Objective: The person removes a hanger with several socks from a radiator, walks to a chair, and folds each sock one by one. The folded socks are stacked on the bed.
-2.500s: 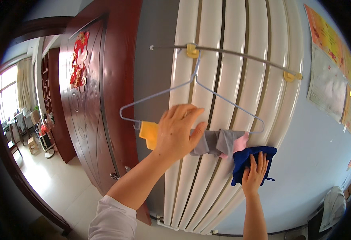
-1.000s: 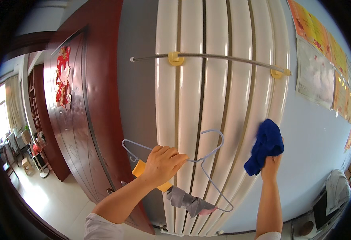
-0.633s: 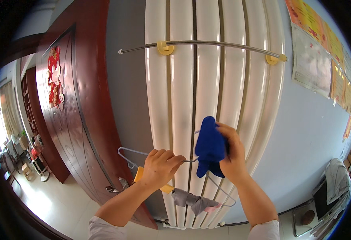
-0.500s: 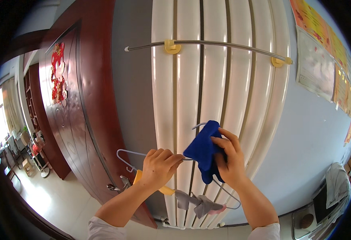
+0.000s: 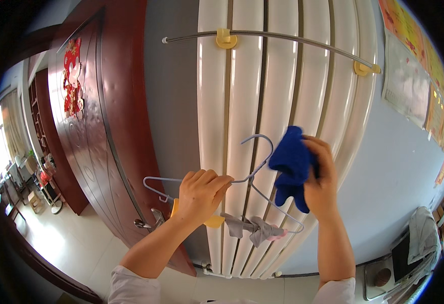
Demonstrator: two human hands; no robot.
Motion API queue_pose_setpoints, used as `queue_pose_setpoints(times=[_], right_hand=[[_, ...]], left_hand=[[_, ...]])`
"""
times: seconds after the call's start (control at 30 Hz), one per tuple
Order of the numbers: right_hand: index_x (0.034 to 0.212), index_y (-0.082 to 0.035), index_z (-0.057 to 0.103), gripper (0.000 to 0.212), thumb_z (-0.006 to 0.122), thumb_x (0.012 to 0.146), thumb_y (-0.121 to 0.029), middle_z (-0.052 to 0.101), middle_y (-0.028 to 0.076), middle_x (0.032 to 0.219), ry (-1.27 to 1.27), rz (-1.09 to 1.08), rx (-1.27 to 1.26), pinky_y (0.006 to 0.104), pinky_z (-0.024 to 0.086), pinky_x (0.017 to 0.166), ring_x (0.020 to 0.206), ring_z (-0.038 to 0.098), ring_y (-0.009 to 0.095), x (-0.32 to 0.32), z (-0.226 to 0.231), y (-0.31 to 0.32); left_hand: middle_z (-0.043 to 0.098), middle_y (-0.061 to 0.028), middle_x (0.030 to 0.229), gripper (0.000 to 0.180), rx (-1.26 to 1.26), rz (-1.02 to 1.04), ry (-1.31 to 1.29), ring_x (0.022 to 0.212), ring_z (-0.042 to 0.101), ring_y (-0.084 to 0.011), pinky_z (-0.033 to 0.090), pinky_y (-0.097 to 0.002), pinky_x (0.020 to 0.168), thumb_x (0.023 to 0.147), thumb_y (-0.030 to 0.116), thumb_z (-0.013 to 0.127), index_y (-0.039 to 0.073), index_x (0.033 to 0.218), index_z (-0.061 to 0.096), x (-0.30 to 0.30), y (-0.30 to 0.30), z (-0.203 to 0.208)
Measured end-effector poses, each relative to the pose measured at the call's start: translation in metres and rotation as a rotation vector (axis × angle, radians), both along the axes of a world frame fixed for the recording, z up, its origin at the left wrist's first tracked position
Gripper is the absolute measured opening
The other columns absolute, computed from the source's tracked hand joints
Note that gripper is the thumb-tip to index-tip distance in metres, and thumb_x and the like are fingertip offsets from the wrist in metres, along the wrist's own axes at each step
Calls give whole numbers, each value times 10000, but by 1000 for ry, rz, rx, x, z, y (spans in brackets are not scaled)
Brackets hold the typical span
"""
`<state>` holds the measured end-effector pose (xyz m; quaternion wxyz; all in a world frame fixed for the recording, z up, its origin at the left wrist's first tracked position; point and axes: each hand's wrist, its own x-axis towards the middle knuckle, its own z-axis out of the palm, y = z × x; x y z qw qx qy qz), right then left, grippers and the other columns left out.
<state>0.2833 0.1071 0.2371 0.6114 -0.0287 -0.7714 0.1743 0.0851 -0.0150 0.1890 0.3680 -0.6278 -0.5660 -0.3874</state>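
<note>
My left hand (image 5: 202, 196) is closed round the upper arm of a pale blue-grey clothes hanger (image 5: 278, 206), held up in front of the radiator. Its hook points up and curls to the left. Over the hanger's lower bar hang a yellow cloth (image 5: 214, 221), partly hidden behind my left wrist, a small grey cloth piece (image 5: 262, 232) and a bit of pink cloth (image 5: 278, 234) at its right end. My right hand (image 5: 323, 180) grips a bunched dark blue cloth (image 5: 292, 161) to the right of the hook, apart from the hanger. The cloth's exact kind cannot be made out.
Behind the hanger stands a tall cream radiator (image 5: 242, 106). A metal rail (image 5: 293, 39) on yellow holders crosses it higher up. A dark red door (image 5: 93, 126) with a handle (image 5: 156, 218) stands at left. Papers (image 5: 409, 81) cover the right wall; grey cloth (image 5: 423, 235) hangs low right.
My right hand has moved the blue cloth up and right, off the hanger's neck, so the hook now shows fully. My left hand still holds the hanger. The view has shifted slightly.
</note>
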Motion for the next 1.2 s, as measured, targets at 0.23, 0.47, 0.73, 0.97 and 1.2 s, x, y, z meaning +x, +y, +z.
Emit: queue_pose_setpoints(times=[0.23, 0.47, 0.73, 0.97, 1.2], right_hand=[[1034, -49, 522, 362, 484, 688, 50, 529, 134, 1078, -458, 149, -166, 333, 430, 806, 953, 528, 310, -7, -25, -17], [970, -111, 568, 308, 494, 684, -24, 541, 64, 1080, -696, -94, 124, 348, 444, 783, 916, 530, 265, 10, -34, -7], [943, -76, 577, 281, 468, 689, -21, 551, 102, 1009, -941, -101, -107, 355, 430, 809, 927, 526, 283, 60, -46, 22], [978, -16, 543, 346, 452, 658, 82, 558, 139, 952, -508, -111, -217, 319, 431, 781, 862, 553, 299, 78, -15, 7], [1080, -103, 528, 404, 551, 685, -24, 558, 104, 978, -657, -121, -13, 356, 444, 748, 889, 537, 277, 31, -36, -29]], left_hand=[[555, -35, 648, 73, -7, -12, -91, 581, 515, -197, 372, -319, 538, 730, 73, 605, 84, 793, 640, -1, 4, -6], [490, -4, 601, 87, 65, 51, -55, 566, 498, -181, 359, -311, 521, 715, 108, 635, 110, 801, 623, -15, -1, -10], [493, -10, 601, 61, 7, 61, -89, 558, 490, -180, 374, -312, 519, 736, 101, 613, 100, 797, 618, -22, -7, -9], [545, -58, 656, 102, -377, -87, -505, 586, 513, -180, 402, -295, 540, 800, 138, 567, 50, 830, 608, -4, -5, -10], [573, -63, 690, 148, -755, -305, -698, 605, 521, -135, 404, -255, 572, 836, 168, 537, 32, 865, 588, 11, -12, -7]])
